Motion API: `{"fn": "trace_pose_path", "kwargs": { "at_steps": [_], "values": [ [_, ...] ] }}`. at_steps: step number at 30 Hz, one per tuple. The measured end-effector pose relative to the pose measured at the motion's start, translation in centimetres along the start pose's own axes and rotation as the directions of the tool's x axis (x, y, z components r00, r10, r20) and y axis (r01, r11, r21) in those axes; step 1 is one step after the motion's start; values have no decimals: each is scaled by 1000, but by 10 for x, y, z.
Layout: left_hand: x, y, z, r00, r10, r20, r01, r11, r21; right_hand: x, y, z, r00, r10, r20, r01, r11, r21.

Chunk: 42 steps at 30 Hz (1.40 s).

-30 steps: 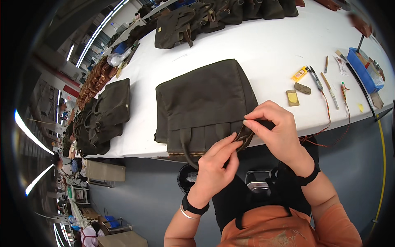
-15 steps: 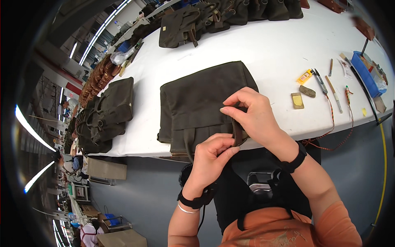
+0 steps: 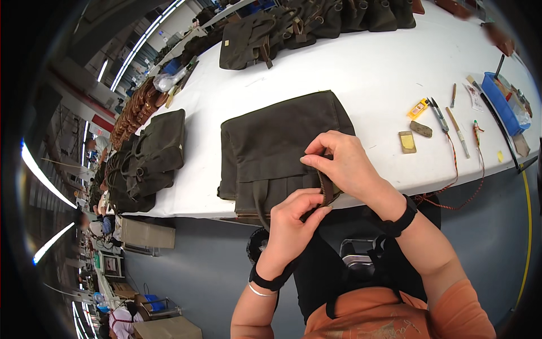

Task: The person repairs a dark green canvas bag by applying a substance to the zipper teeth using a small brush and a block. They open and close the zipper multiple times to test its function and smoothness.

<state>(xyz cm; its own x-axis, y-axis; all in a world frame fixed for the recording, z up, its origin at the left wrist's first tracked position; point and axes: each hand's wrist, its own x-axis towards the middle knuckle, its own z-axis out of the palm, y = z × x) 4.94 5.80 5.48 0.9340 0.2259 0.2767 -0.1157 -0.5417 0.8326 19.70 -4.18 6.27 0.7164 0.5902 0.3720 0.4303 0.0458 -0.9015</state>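
Note:
A dark olive fabric bag [image 3: 282,127] lies on the white-covered table, its zippered edge toward me. At the bag's near right corner runs a metal-toothed zipper [image 3: 322,183]. My left hand [image 3: 294,217] pinches the zipper edge with thumb and fingers, close to the table's front edge. A little farther up, my right hand [image 3: 341,161] pinches the bag's fabric beside the zipper's upper end, thumb against forefinger. What exactly lies between the right fingertips is too small to make out. A fabric handle strap [image 3: 260,198] hangs off the bag, left of my left hand.
Similar dark bags [image 3: 149,155] are piled at the left, and more bags [image 3: 305,28] line the far side. At right lie a corded tool [image 3: 438,116], a brush [image 3: 458,133], a yellow block [image 3: 407,142] and a blue bin [image 3: 502,107]. Brown leather pieces [image 3: 135,113] sit far left.
My right hand has shifted slightly down toward me, still pinching. The left hand has moved a touch down and right. Both stay on the bag's zippered corner.

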Motion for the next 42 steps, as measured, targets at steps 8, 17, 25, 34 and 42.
{"fn": "trace_pose_path", "kwargs": {
  "at_steps": [8, 17, 25, 34, 42],
  "values": [
    [1, 13, 7, 987, 163, 3, -158, 953, 259, 10, -5, 2, 966, 108, 236, -106, 994, -22],
    [-6, 7, 14, 949, 297, -103, -239, 896, 374, 6, -7, -5, 966, 125, 228, -167, 970, 177],
    [-10, 4, 17, 953, 260, -157, -200, 926, 320, -22, -14, -29, 978, 191, 87, -206, 953, 222],
    [-12, 4, 24, 950, 222, -219, -141, 933, 332, -71, 1, -61, 981, 155, -121, -149, 987, 55],
    [-11, -4, 26, 934, 260, -244, -192, 943, 272, -59, 55, -123, 927, -173, -334, -88, 764, -640]
  ]
}}
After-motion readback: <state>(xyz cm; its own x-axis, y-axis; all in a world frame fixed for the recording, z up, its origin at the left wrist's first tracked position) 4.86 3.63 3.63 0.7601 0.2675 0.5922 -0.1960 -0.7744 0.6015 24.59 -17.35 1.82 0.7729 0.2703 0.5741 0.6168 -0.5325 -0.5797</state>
